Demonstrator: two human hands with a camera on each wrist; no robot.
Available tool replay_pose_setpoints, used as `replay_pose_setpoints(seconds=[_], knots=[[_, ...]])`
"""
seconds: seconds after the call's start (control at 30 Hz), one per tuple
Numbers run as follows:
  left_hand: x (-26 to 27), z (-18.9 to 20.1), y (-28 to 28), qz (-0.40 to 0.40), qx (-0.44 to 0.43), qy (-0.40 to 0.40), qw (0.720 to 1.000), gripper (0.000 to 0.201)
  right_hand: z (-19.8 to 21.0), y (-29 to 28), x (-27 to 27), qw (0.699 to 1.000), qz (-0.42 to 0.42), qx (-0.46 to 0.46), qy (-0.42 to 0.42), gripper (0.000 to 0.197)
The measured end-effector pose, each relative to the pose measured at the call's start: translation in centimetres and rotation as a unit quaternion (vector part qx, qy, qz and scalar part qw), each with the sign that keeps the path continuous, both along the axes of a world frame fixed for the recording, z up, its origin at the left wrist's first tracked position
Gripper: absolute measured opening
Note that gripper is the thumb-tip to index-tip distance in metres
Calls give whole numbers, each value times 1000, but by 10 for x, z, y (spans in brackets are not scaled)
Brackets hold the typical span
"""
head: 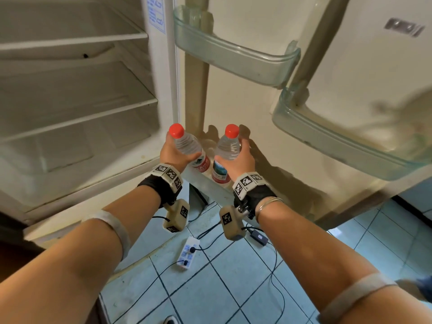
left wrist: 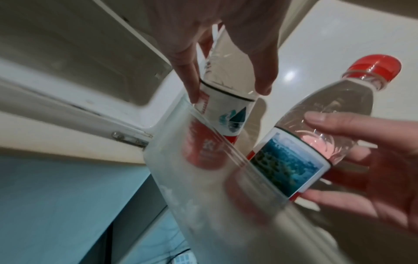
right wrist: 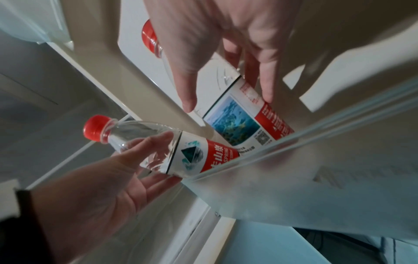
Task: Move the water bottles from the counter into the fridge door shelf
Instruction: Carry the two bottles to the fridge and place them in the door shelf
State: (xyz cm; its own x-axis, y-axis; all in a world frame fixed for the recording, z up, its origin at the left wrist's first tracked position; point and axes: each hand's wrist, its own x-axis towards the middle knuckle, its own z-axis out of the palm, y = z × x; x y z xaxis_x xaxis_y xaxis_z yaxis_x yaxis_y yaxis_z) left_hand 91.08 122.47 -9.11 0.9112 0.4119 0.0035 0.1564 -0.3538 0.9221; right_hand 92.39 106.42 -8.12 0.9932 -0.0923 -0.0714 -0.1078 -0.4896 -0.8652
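Note:
Two clear water bottles with red caps and red-and-white labels stand side by side. My left hand (head: 180, 152) grips the left bottle (head: 201, 163) round its upper body. My right hand (head: 231, 151) grips the right bottle (head: 219, 172) the same way. Both bottle bases sit behind the frosted front wall of the lowest door shelf (head: 211, 187); whether they rest on its floor is hidden. In the left wrist view, my left hand (left wrist: 228, 92) holds the left bottle (left wrist: 226, 114) behind the door shelf wall (left wrist: 203, 196). In the right wrist view, my right hand (right wrist: 228, 101) holds the landscape-labelled right bottle (right wrist: 237, 128).
Two clear door shelves hang above, a higher one (head: 233, 57) and a middle one (head: 339, 141). The open fridge body with white racks (head: 77, 108) is at the left. A power strip (head: 188, 252), an adapter (head: 259, 237) and cables lie on the blue tiled floor.

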Motion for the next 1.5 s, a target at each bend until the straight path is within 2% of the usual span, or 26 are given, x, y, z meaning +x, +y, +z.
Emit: replay_pose_setpoints(seconds=[0.13, 0.3, 0.47, 0.67, 0.77, 1.0, 1.23, 1.33, 1.5], knots=[[-3, -3, -2, 14, -20, 14, 1000, 78, -3, -3, -3, 1000, 20, 0, 8, 92], [-14, 2, -3, 10, -31, 22, 999, 72, -2, -7, -8, 999, 23, -12, -27, 85], [-30, 8, -1, 18, 21, 87, 996, 87, 5, -9, -16, 997, 25, 1, -76, 71], [-69, 17, 5, 50, 71, 91, 992, 77, 16, -8, -40, 986, 52, -36, -153, 50], [-95, 25, 11, 58, 89, 83, 991, 69, 20, 5, -58, 982, 93, -54, -153, 43], [-174, 40, 45, 104, 116, 73, 985, 55, 25, 62, -110, 965, 220, -35, -139, 38], [-291, 36, 70, 181, 134, 81, 971, 52, 19, 117, -198, 934, 339, -7, -114, 33], [-341, 38, 75, 228, 123, 87, 962, 49, 20, 137, -240, 911, 403, -1, -91, 34], [-419, 44, 76, 310, 135, 115, 934, 48, 26, 165, -304, 853, 518, 16, -61, 32]])
